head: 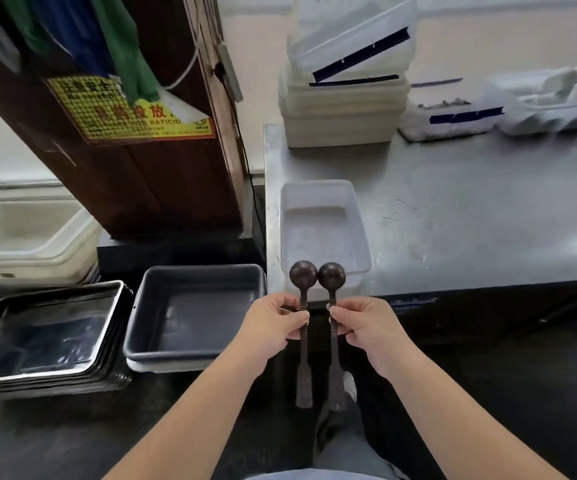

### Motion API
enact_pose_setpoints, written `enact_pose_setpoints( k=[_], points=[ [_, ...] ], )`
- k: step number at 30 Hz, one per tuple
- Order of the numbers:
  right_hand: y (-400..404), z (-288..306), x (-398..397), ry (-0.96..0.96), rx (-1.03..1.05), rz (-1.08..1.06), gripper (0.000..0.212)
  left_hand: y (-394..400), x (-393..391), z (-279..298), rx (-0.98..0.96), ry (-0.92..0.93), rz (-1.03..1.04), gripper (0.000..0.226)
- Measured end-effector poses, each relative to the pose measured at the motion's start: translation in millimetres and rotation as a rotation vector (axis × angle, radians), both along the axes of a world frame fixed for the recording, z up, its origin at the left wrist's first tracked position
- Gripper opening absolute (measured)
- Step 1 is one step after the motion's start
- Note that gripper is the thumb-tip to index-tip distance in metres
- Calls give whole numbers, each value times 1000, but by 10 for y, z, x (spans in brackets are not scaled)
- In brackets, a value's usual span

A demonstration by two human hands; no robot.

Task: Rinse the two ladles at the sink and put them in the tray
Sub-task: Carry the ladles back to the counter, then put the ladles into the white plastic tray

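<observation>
Two dark brown ladles stand upright side by side, round bowls up and touching. My left hand [273, 322] grips the left ladle [303, 275] by its stem, and my right hand [363, 323] grips the right ladle [331, 276] the same way. Their flat handle ends hang down below my hands. Just behind the bowls, a white plastic tray [359, 237] lies on the steel table [470, 216] near its front left corner, with nothing in it. No sink is in view.
A grey tub [141, 306] sits low on the floor left of my hands, beside a stack of metal trays [3, 327]. White bins [27, 254] are at far left. Stacked white containers [342, 112] stand at the table's back. A brown cabinet [162, 188] stands left of the table.
</observation>
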State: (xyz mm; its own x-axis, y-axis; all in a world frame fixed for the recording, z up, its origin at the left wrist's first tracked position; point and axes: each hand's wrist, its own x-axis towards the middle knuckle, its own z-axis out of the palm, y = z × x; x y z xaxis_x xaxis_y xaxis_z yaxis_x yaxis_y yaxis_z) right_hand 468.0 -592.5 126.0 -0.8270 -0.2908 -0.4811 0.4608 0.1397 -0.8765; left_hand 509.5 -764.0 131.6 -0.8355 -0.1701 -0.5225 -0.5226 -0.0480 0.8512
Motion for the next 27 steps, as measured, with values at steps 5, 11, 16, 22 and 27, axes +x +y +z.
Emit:
enact_pose_setpoints(
  k=[5, 11, 16, 22, 27],
  points=[
    [6, -88, -1073, 5, 13, -42, 23, 45, -997, -50, -138, -5, 40, 10],
    [-41, -141, -2166, 21, 73, -117, 18, 43, -1953, -127, -162, -32, 164, 7],
    [-339, -345, -2596, 2, 119, -52, 31, -36, -2389, -373, -149, -46, 239, 12],
    [-672, -739, -2705, -38, 325, -67, 26, -120, -2645, -819, -201, -162, 192, 14],
    [-734, -1030, -2705, -68, 562, 2, 21, -77, -2754, -1044, -374, -217, 7, 15]
  ],
)
